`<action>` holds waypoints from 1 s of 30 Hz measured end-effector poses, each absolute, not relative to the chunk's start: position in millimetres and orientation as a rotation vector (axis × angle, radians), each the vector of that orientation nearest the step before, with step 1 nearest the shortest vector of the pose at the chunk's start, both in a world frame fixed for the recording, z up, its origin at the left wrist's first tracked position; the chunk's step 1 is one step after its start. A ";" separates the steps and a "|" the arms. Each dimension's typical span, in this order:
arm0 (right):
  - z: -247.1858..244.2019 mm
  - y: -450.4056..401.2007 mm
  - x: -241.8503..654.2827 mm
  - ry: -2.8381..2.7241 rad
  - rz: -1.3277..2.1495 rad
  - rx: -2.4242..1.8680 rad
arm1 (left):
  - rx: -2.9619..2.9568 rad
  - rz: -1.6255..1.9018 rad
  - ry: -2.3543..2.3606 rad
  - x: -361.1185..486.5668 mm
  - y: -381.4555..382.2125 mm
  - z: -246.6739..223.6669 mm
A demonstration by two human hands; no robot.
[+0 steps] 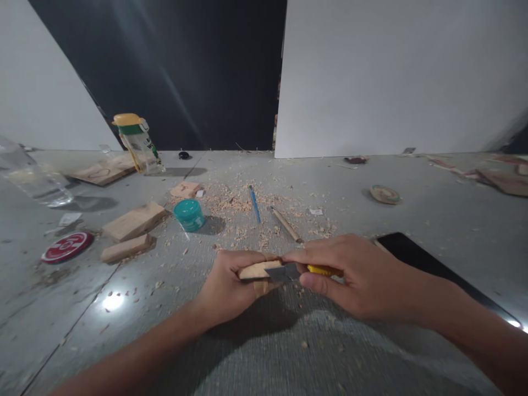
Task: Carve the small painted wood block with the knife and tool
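Observation:
Near the middle of the head view, my left hand [226, 289] is closed around a small pale piece of wood [259, 270]. Brown tape or a wrap shows around its fingers. My right hand [358, 278] grips a yellow-handled utility knife [324, 270], most of the handle hidden in the palm. The knife's grey blade [280, 273] points left and lies against the right end of the wood. Beyond the hands, a wooden-handled carving tool [287, 224] and a thin blue stick-like tool [254, 203] rest among wood shavings [231, 204].
Wood blocks [134, 221], a teal jar [188, 215] and a red round lid [67, 247] lie to the left. Behind them stand a yellow-capped bottle [138, 144] and a clear bottle [41, 184]. A black phone [437, 269] lies beside my right forearm; a round disc [385, 194] sits farther back.

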State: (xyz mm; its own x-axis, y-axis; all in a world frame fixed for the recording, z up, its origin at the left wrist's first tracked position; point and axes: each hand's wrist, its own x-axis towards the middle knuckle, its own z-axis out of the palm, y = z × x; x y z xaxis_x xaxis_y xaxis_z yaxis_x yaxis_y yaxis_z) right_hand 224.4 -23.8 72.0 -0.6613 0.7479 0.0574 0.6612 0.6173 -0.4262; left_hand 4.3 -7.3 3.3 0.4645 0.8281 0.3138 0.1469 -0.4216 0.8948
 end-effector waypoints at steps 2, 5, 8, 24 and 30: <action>72.3 -23.6 224.9 -2.620 0.574 -1.152 | 1.832 0.990 0.834 4.4 -7.6 4.4; 70.5 -23.5 223.9 -2.592 0.542 -1.171 | 1.807 0.988 0.828 4.1 -7.4 5.9; 67.6 -23.6 221.7 -2.569 0.500 -1.183 | 1.800 0.986 0.818 3.4 -6.3 7.0; 47.8 -22.9 217.4 -2.475 0.324 -1.126 | 1.802 0.993 0.850 1.6 -4.0 4.2; 45.3 -22.6 213.2 -2.438 0.313 -1.139 | 1.823 0.993 0.910 1.9 -0.6 3.7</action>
